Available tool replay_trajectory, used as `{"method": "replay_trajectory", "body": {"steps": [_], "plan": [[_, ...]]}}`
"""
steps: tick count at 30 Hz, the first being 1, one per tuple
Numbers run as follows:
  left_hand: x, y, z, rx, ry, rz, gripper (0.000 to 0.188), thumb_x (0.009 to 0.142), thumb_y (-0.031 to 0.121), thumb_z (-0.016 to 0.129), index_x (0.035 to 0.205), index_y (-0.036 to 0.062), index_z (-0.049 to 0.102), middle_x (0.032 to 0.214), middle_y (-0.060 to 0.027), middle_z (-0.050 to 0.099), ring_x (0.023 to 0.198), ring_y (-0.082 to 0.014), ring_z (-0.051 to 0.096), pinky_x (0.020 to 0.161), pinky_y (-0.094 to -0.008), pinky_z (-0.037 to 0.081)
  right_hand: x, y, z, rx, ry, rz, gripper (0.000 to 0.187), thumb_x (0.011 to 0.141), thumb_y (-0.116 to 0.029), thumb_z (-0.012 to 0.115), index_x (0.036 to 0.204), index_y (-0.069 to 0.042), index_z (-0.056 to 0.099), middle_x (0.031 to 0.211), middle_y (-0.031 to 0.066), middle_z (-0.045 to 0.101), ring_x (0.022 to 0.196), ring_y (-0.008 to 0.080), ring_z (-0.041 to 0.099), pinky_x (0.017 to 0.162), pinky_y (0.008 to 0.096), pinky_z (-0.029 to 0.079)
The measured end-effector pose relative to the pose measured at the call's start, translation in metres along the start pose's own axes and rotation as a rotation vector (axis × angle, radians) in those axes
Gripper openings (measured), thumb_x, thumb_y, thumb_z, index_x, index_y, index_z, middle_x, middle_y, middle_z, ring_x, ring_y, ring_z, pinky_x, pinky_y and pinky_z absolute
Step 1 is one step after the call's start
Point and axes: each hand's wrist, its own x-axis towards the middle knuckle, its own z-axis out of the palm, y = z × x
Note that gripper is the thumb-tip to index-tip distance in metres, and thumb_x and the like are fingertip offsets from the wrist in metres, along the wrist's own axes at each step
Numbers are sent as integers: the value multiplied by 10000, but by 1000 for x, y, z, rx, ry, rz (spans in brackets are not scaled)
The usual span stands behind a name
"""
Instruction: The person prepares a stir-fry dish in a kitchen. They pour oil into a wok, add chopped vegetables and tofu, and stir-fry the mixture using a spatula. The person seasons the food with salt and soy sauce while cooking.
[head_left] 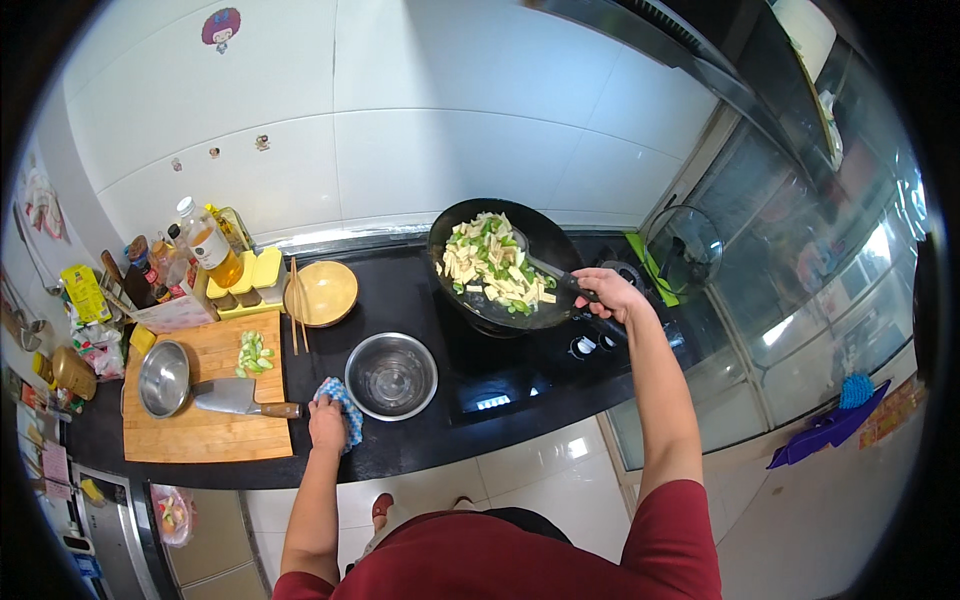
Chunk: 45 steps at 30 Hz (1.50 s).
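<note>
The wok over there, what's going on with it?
A person's right hand grips a black-handled spatula that reaches into the wok, among pale strips and green pieces. Their left hand rests on a blue checked cloth beside a steel bowl. A cleaver and sliced green vegetable lie on the cutting board.

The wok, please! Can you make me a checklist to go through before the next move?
1. Food inside the wok: ok, the green and pale pieces lie in it.
2. Right hand gripping the cooking utensil: ok.
3. Left hand away from the wok: ok, it rests on the blue checked cloth.
4. Knife fully on the cutting board: not ok, its handle pokes past the edge.
5. Flame underneath: cannot tell, hidden.
</note>
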Motion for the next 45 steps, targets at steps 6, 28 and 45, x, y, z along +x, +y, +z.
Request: {"method": "replay_trajectory", "body": {"steps": [6,28,45], "plan": [[-1,6,-6,-10,-21,8,200,784,54,637,973,10,690,1190,-158,576,1130,-402,517,920,-452,518,-64,-35,16,-848,125,-446,344,872,-139,611,1208,-78,657,889,145,710,731,250,674,659,382,531],[0,5,-6,2,-65,-19,207,802,42,621,988,13,709,1250,-152,559,1146,-402,509,917,-451,527,-90,-84,36,-1366,475,-485,381,795,-161,642,1161,-248,700,1001,131,684,909,318,683,787,444,554],[1,10,-13,-19,-25,-26,185,829,49,596,964,16,718,1236,-158,566,1138,-402,521,906,-448,534,-100,-50,4,-1091,414,-467,326,821,-202,660,1133,-118,706,1017,176,707,986,352,665,863,457,526]]}}
